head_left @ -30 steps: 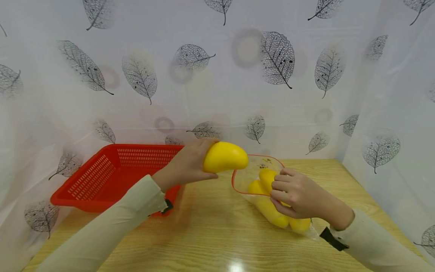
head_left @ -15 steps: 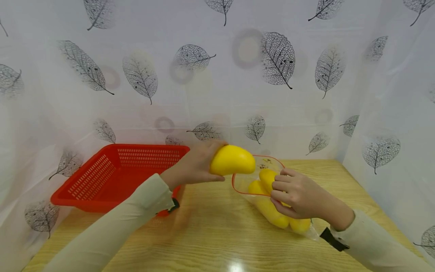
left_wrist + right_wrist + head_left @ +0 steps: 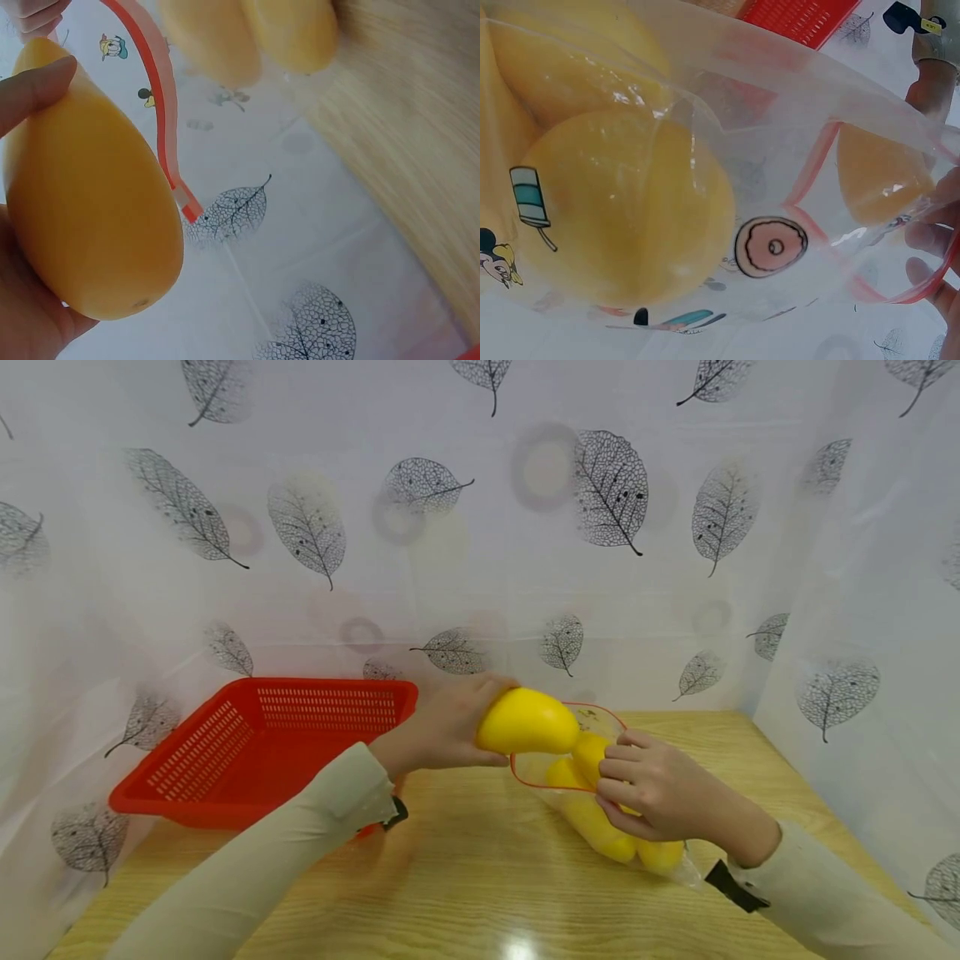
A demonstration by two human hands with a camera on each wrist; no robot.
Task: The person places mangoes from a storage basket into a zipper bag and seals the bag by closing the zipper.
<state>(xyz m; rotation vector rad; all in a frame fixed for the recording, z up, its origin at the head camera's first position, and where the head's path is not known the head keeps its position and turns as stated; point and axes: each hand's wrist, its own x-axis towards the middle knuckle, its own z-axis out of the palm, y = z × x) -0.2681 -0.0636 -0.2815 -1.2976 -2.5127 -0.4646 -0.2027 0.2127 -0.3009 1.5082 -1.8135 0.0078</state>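
Note:
A yellow mango (image 3: 528, 721) is gripped in my left hand (image 3: 446, 727), thumb and fingers wrapped round its left end. Its free end overlaps the mouth of a clear plastic bag (image 3: 536, 768) with a red zip edge. My right hand (image 3: 660, 789) pinches the near right part of that edge and holds the mouth apart. Several more yellow mangoes (image 3: 596, 827) lie inside the bag on the table. Cartoon prints on the clear film show in the right wrist view, with big mangoes (image 3: 630, 210) behind it. The left wrist view shows the held mango (image 3: 94, 195) close up.
A red plastic basket (image 3: 247, 814) with slotted walls stands at the left of the wooden table (image 3: 465, 877). A white curtain (image 3: 480, 568) printed with grey leaves hangs behind the table and along its sides.
My left hand has moved right and slightly down with the mango, away from the basket and up to the bag's mouth. My right hand keeps its place on the bag's edge.

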